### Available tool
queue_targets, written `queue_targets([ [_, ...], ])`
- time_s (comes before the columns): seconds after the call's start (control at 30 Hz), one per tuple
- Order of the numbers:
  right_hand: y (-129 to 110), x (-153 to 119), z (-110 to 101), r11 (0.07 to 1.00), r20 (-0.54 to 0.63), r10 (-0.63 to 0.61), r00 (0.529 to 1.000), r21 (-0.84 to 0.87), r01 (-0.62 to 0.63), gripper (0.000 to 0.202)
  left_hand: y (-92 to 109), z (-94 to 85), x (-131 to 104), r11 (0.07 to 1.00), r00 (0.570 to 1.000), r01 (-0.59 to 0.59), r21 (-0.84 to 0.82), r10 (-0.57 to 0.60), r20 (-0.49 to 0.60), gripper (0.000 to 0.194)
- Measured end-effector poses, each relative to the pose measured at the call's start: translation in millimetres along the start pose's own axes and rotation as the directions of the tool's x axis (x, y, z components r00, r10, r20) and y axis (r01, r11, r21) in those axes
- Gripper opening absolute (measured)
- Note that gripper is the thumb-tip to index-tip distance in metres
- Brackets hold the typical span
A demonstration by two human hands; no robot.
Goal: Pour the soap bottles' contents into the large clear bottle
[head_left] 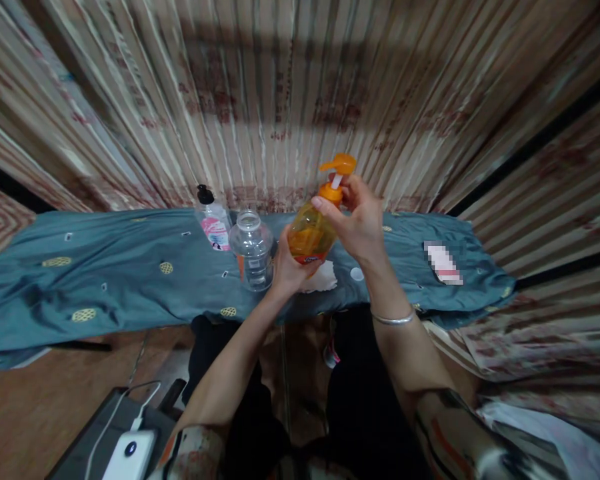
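Note:
My left hand is wrapped round the lower part of a yellow pump bottle, which is tilted with its top to the right. My right hand grips the orange collar below the pump head, thumb in front. A white stem shows between collar and head. Just left of my left hand stands a clear open-topped plastic bottle. Farther left is a clear bottle with a pink label and black pump. A whitish torn-edged piece lies under the yellow bottle.
The narrow surface has a teal patterned cloth. A blurred-out flat item lies at its right, and a white round spot is nearer. Striped curtains hang behind. A white device with a cable sits at lower left.

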State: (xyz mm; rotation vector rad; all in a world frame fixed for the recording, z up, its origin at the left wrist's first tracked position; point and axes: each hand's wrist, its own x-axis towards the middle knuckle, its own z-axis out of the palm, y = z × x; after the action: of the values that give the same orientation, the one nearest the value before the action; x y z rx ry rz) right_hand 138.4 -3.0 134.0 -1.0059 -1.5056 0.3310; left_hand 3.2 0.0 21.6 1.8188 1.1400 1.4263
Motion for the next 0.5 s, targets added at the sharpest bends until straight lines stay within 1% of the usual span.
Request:
queue_targets([
  [0.07, 8, -1, 8, 1.0, -0.107, 0.021, 0.994, -0.015, -0.022, 0.034, -5, -0.6, 0, 0.999, 0.999, 0.043, 0.017, -0.043, -0.007, 0.098],
  [0.1, 11, -3, 12, 0.999, -0.139, 0.03, 0.99, -0.015, -0.032, 0.033, -7, -1.8, -1, 0.997, 0.997, 0.076, 0.033, -0.076, -0.011, 0.098],
  [0.17, 16, -5, 20, 0.999, -0.147, 0.039, 0.988, 0.004, -0.039, 0.032, -11, -4.6, -4, 0.987, 0.989, 0.145, 0.069, -0.144, -0.015, 0.097],
  [0.23, 20, -6, 25, 0.999, -0.134, 0.044, 0.99, 0.036, -0.04, 0.033, -14, -6.3, -7, 0.977, 0.981, 0.196, 0.08, -0.195, -0.019, 0.099],
  [0.33, 25, -3, 30, 0.998, -0.097, 0.047, 0.994, 0.05, -0.042, 0.037, -18, -4.0, -9, 0.972, 0.973, 0.232, 0.04, -0.232, -0.003, 0.096],
  [0.43, 29, 3, 29, 0.999, -0.025, 0.038, 0.999, 0.038, -0.037, 0.039, -20, 1.3, -11, 0.966, 0.966, 0.257, -0.024, -0.256, 0.039, 0.093],
  [0.5, 31, 6, 26, 0.995, 0.048, 0.062, 0.997, 0.074, -0.065, 0.039, -21, 3.7, -13, 0.956, 0.957, 0.289, -0.042, -0.287, 0.045, 0.093],
])
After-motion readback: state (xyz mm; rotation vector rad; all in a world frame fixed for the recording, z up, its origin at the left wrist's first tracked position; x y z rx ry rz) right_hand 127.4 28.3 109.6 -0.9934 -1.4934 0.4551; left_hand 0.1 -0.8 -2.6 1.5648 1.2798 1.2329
